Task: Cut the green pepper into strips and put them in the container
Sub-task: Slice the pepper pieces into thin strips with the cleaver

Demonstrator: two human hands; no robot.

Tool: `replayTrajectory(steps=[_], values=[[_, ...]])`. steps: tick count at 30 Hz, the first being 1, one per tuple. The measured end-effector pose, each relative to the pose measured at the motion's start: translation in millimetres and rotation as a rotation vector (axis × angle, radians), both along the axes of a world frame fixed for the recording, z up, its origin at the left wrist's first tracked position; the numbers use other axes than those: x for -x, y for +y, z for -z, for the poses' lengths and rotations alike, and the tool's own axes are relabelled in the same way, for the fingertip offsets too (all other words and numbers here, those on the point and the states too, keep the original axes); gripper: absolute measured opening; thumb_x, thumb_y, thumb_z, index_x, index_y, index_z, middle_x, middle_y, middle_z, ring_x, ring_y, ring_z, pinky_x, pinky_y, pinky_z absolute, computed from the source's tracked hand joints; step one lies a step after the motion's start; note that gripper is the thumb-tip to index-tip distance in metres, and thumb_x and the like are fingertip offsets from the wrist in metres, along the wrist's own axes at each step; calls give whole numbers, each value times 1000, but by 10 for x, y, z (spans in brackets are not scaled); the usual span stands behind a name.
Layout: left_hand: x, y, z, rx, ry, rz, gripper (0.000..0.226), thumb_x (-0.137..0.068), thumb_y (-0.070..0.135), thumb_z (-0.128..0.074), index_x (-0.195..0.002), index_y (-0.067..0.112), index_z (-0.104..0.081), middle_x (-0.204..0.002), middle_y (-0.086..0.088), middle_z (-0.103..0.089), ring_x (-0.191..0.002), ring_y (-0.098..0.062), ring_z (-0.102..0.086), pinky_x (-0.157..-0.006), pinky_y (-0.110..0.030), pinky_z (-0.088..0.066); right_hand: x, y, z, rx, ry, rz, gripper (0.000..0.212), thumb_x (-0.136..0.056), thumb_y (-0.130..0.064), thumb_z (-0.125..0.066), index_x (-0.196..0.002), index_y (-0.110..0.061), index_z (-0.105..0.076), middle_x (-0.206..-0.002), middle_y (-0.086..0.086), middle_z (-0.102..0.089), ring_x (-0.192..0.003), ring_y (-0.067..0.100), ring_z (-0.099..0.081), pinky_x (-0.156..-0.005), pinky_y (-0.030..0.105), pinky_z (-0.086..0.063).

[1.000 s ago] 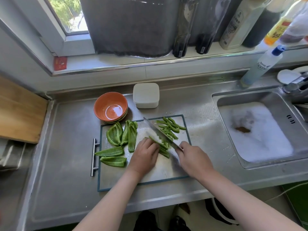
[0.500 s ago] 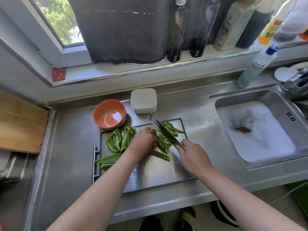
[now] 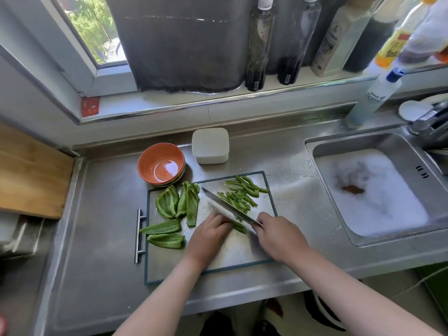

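On the steel cutting board [image 3: 225, 253] my left hand [image 3: 209, 235] holds down a green pepper piece [image 3: 238, 226] with curled fingers. My right hand [image 3: 278, 236] grips the handle of a knife [image 3: 228, 208], whose blade lies against the left knuckles on that piece. Cut green strips [image 3: 242, 192] are piled at the board's far right. Several uncut pepper pieces [image 3: 178, 202] lie on the board's left part. An orange bowl [image 3: 161, 167] and a white lidded container [image 3: 210, 145] stand just behind the board.
A sink [image 3: 378, 190] full of foam lies to the right, with a tap [image 3: 431, 122] and a dish soap bottle [image 3: 374, 98] behind it. Bottles [image 3: 259, 44] line the window sill. A wooden board [image 3: 29, 175] sits at the left. The cutting board's handle [image 3: 138, 235] sticks out left.
Half a second ago my left hand reached toward the strips at the far side; it has come back near and holds a pepper piece. The knife came down with its blade against the knuckles.
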State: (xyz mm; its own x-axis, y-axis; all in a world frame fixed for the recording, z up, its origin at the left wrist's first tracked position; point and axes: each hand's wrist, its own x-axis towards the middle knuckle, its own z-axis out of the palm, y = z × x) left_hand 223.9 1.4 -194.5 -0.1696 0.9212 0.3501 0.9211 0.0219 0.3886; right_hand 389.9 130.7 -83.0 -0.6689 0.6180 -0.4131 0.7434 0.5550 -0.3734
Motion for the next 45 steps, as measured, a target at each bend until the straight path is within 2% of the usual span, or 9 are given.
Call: replayTrajectory(steps=[4, 14, 17, 21, 25, 28, 33, 36, 45], values=[[-38, -18, 0, -6, -8, -40, 19, -90, 17, -56, -89, 10, -74, -92, -4, -66, -89, -20, -54, -62, -32, -49, -25, -44, 19, -29, -34, -30, 27, -104, -41, -38, -108, -20, -55, -97, 6, -68, -88, 31, -62, -65, 36, -42], [-98, -78, 93, -77, 8, -68, 20, -94, 14, -56, -88, 6, -73, -95, -7, -67, -89, -22, -57, -67, -36, -52, -101, -178, 87, 14, -49, -64, 23, -104, -42, -38, -102, -22, -50, -88, 4, -64, -75, 30, -57, -61, 35, -41], [-75, -65, 173, -81, -6, -54, 11, -90, 7, -65, -96, 7, -74, -100, -8, -69, -90, -26, -62, -72, -38, -55, -102, -227, 89, -56, -51, -102, 22, -104, -39, -37, -107, -21, -49, -93, 8, -67, -82, 34, -62, -63, 37, -42], [-69, -89, 200, -92, -12, -35, 41, -71, -5, -84, -106, 13, -73, -99, -9, -71, -94, -26, -61, -80, -36, -54, -103, -351, 64, -132, -61, -179, 17, -104, -31, -36, -112, -19, -45, -95, 8, -69, -82, 37, -63, -62, 37, -37], [-84, -88, 187, -113, 2, -58, 38, -67, -4, -87, -100, 12, -76, -97, -9, -71, -96, -24, -57, -83, -32, -51, -130, -371, 46, -134, -52, -174, 16, -105, -32, -34, -111, -20, -44, -93, 5, -68, -71, 33, -52, -60, 36, -35], [-83, -88, 204, -135, 14, -60, 34, -71, -4, -84, -99, 12, -76, -98, -8, -71, -96, -24, -57, -79, -32, -53, -150, -367, 42, -130, -53, -168, 15, -105, -33, -34, -108, -21, -42, -91, 5, -67, -67, 30, -46, -59, 36, -36], [-98, -69, 167, -170, 2, -73, 18, -89, 9, -61, -97, 10, -77, -99, -8, -71, -99, -23, -57, -80, -29, -51, -147, -336, 45, -116, -90, -167, 9, -103, -30, -35, -103, -22, -39, -89, 6, -66, -68, 33, -48, -58, 36, -35], [-109, -61, 170, -184, -15, -88, 19, -90, 11, -61, -100, 12, -77, -104, -8, -71, -103, -23, -59, -87, -27, -50, -180, -307, 51, -108, -104, -161, 8, -102, -28, -35, -101, -21, -38, -85, 6, -62, -67, 33, -48, -57, 36, -32], [-105, -58, 158, -180, -5, -125, 18, -91, 15, -61, -97, 14, -78, -101, -6, -73, -99, -23, -61, -76, -31, -55, -132, -304, 122, -111, -134, -187, 10, -98, -16, -37, -99, -23, -29, -69, -1, -43, -62, 28, -47, -48, 34, -27]])
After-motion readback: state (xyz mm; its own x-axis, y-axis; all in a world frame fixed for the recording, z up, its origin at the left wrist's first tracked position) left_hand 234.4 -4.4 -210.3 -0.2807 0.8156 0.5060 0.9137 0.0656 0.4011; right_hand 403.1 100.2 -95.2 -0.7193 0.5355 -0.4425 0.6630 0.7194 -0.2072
